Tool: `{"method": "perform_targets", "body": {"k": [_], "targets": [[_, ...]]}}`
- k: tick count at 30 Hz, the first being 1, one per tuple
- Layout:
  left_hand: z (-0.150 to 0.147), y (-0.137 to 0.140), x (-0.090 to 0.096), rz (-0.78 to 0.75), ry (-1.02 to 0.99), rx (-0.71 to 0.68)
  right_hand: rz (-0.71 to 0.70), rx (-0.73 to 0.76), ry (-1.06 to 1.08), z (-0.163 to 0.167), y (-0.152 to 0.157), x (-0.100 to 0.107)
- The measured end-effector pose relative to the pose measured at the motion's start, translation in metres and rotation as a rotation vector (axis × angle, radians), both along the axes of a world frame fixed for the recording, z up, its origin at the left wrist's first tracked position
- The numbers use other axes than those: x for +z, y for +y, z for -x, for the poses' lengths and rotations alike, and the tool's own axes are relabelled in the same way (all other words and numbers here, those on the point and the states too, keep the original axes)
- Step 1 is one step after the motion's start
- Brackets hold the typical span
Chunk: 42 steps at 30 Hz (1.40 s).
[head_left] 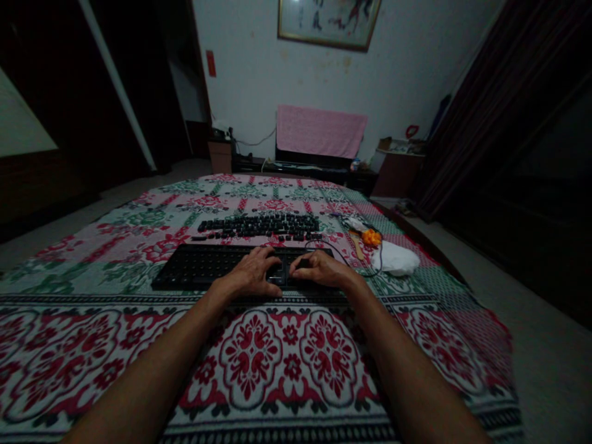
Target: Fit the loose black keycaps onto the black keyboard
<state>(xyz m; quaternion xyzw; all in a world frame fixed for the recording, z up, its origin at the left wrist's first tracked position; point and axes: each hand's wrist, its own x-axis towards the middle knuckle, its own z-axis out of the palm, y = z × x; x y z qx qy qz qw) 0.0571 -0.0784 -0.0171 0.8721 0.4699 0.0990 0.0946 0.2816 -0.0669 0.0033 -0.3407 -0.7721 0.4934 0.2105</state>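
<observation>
A black keyboard (194, 271) lies across the patterned cloth in front of me, its key positions bare of keycaps over much of the left part. My left hand (252, 271) rests on its middle, fingers spread and thumb along the near edge. Over the right part, my right hand (319, 269) is closed in a pinch; a small dark thing shows by the fingertips, too dim to name. Just beyond the keyboard, loose black keycaps (263, 226) lie in rough rows.
To the right lie a white cloth or bag (398, 260), an orange crumpled thing (371, 237), a flat wooden stick (356, 245) and a looping dark cable (382, 253). A patterned cloth (291, 345) covers the surface. A pink towel (319, 131) hangs by the far wall.
</observation>
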Motion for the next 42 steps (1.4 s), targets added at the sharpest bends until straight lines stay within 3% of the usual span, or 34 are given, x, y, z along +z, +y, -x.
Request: {"method": "perform_targets", "body": {"k": [11,22,35,42], "targets": [[-0.002,0.002,-0.003,-0.035,0.007,0.014,-0.187,0.008,-0.110,0.005,0.002,0.000],[-0.002,0.003,-0.004,-0.024,0.015,0.026,-0.075,-0.007,0.013,0.002,0.002,-0.008],[-0.003,0.001,-0.001,-0.029,0.047,0.019,-0.345,0.003,-0.218,0.008,-0.002,-0.001],[-0.003,0.003,-0.003,-0.030,0.058,0.025,-0.382,0.003,-0.237,0.010,-0.006,0.003]]}}
